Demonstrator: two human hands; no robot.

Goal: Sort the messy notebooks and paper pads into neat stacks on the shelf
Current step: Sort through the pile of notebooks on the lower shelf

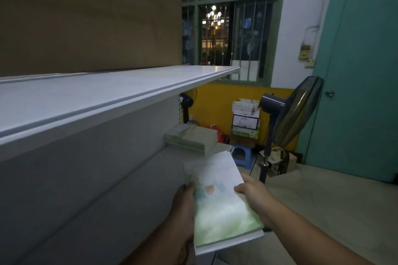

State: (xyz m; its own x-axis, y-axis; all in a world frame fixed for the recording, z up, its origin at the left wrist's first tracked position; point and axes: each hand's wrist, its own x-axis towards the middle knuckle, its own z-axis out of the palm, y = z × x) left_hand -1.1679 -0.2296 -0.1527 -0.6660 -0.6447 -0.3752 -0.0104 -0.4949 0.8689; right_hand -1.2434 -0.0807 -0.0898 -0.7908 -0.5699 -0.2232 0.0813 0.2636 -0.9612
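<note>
Notebooks [221, 204] gripped between left hand [185, 204] and right hand [252, 191]; next, I'd say, squaring them onto the stack [191, 139].

No text is legible; print on the boxes [245, 122] at three o'clock is blurred; so is the notebook [219, 200] cover at six o'clock.

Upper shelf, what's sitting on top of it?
A big brown cardboard box stands on the upper shelf, set back from its front edge. Whatever is behind the box is hidden.
</note>
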